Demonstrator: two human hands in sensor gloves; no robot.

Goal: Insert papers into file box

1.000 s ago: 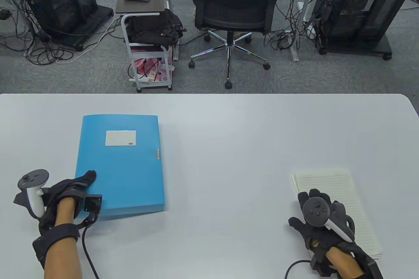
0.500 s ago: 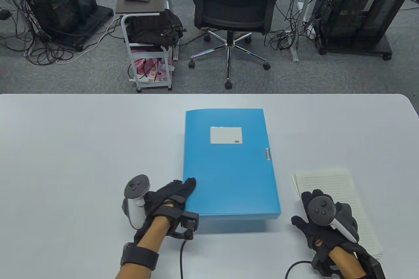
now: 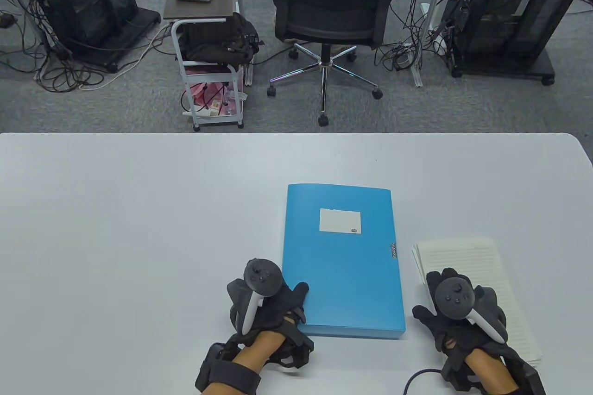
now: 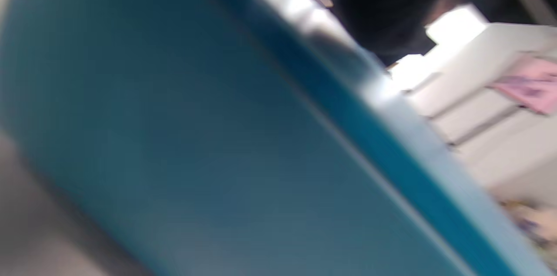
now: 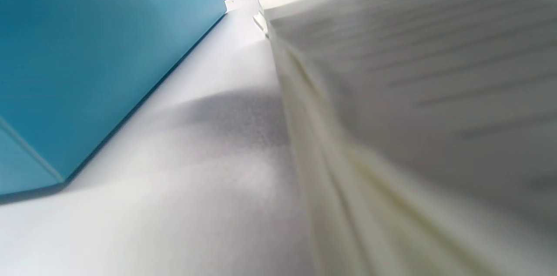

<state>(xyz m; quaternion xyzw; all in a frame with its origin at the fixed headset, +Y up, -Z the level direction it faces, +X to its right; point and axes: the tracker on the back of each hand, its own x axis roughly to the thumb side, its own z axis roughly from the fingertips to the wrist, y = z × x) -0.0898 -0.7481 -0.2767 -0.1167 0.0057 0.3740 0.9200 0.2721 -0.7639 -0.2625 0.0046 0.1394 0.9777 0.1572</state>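
Table view: left hand (image 3: 273, 307) gripped the closed blue box (image 3: 343, 265) at its near-left corner; right hand (image 3: 458, 316) rested flat, fingers spread, on the papers (image 3: 482, 260) just beside.

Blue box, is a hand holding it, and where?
The left hand holds the blue file box at its near left corner. The right hand only rests on the stack of papers.

Even bright overhead light, soft shadows, both wrist views blurred
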